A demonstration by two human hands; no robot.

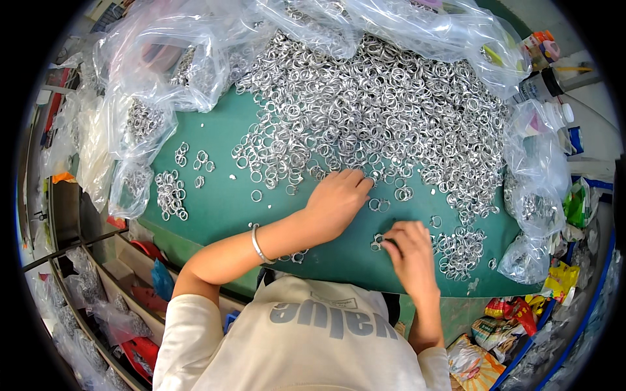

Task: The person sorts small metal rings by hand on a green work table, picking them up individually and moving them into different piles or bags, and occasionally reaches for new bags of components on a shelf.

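A large heap of silver metal rings (391, 98) spreads over the green tabletop (215, 140). My left hand (339, 201), with a bangle (257, 244) on its wrist, reaches the heap's near edge. Its fingers are bent and close together; their tips and anything in them are hidden. Nearer to me and to the right, my right hand (411, 253) is curled, thumb and fingertips closing at a small cluster of rings (376, 242). Slight blur softens the right fingers. Between the hands and the heap lie a pair of loose rings (379, 205).
Smaller ring piles lie at the left (171, 195) and the right (460, 253). Clear plastic bags (189, 72), some with rings inside, line the table's far and side edges. Bottles (541, 85) stand at the far right. Drawers (124, 260) and colourful packets (502, 319) flank the table.
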